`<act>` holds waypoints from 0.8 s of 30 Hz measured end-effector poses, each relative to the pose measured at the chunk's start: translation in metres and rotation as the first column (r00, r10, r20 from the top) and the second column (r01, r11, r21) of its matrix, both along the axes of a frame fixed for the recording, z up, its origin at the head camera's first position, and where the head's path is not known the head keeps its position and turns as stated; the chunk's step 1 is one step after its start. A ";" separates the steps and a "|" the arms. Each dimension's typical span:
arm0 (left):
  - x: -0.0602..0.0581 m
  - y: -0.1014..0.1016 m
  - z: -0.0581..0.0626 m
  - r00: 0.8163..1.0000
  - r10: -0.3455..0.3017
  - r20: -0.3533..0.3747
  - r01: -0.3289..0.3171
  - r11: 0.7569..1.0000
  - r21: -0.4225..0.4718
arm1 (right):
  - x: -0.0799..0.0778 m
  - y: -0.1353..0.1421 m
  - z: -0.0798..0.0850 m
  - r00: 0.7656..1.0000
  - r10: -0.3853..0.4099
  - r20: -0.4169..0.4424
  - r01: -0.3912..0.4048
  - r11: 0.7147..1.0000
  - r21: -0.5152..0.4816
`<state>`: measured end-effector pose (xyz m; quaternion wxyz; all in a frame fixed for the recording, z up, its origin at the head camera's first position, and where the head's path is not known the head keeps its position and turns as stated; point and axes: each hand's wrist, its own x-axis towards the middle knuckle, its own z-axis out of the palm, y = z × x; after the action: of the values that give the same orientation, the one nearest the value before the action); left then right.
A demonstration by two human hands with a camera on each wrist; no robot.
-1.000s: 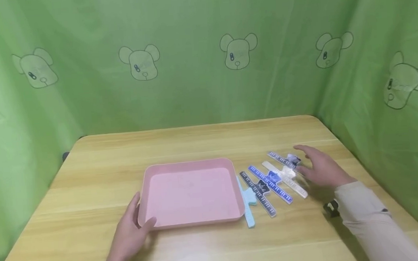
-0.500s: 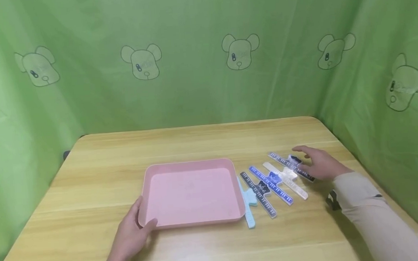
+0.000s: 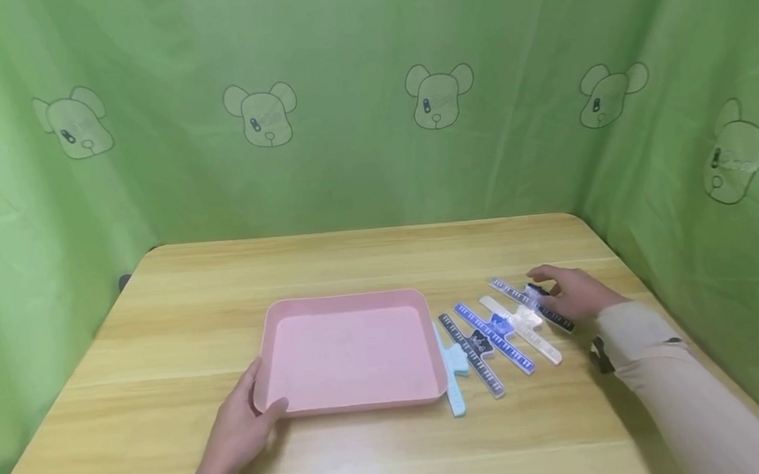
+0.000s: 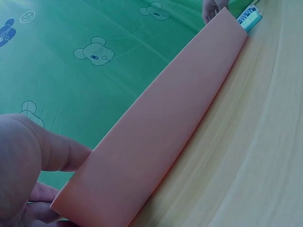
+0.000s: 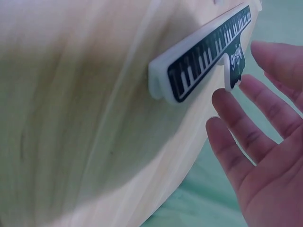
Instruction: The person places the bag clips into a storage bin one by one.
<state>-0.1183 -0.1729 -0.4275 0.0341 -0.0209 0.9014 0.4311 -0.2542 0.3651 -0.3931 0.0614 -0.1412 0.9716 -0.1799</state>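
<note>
A shallow pink tray [image 3: 347, 303] lies on the table. My left hand [image 3: 237, 427] grips its near left corner, thumb over the rim and fingers along the outer side. To the tray's right, several page clips with piano-key bars lie slantwise in a row: a light blue clip [image 3: 456, 360] against the tray's side, a black clip [image 3: 488, 372], a blue clip [image 3: 501, 324], a white clip [image 3: 542, 347], and a farthest black-and-white clip [image 3: 512, 292]. My right hand [image 3: 582, 296] is at that last clip's tab, fingers spread; in the right wrist view its fingertips sit beside the keyboard clip [image 5: 208, 54] without pinching it.
The wooden table [image 3: 328, 262] has rounded far corners. Green curtains [image 3: 362, 172] with bear-head drawings enclose it at the back and sides. A small dark object [image 3: 601, 356] shows at the right wrist, below the sleeve.
My right hand has shifted slightly left and closer to the farthest clip's tab, uncovering the lower end of its bar. The left hand and tray stay put; the head view shifts a little.
</note>
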 end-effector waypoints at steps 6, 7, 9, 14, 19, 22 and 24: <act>0.000 0.000 0.001 1.000 -0.006 -0.012 0.006 1.000 0.004 | -0.007 0.001 -0.006 1.000 -0.007 -0.006 0.007 1.000 0.013; 0.000 0.000 0.001 1.000 -0.007 -0.014 0.007 1.000 0.004 | -0.007 0.002 -0.007 1.000 -0.010 -0.007 0.010 1.000 0.014; 0.000 0.000 0.000 1.000 -0.011 -0.017 0.011 1.000 0.001 | -0.008 0.002 -0.010 1.000 -0.015 -0.007 0.015 1.000 0.015; 0.001 0.000 0.000 1.000 -0.012 -0.015 0.012 1.000 -0.010 | -0.010 0.003 -0.013 0.998 -0.063 0.011 0.062 0.998 0.021; 0.001 0.000 0.001 1.000 -0.010 -0.016 0.010 1.000 -0.004 | -0.011 0.004 -0.012 0.996 -0.091 0.007 0.091 0.995 0.040; 0.000 0.000 0.001 1.000 -0.009 -0.017 0.009 1.000 -0.005 | -0.012 0.006 -0.012 0.994 -0.105 0.005 0.105 0.993 0.055; 0.000 0.000 0.001 1.000 -0.009 -0.019 0.009 1.000 -0.008 | -0.012 0.006 -0.012 0.993 -0.119 0.007 0.118 0.991 0.062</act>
<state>-0.1179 -0.1731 -0.4267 0.0275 -0.0128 0.9035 0.4275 -0.2664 0.3711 -0.4053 0.0602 -0.0804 0.9830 -0.1540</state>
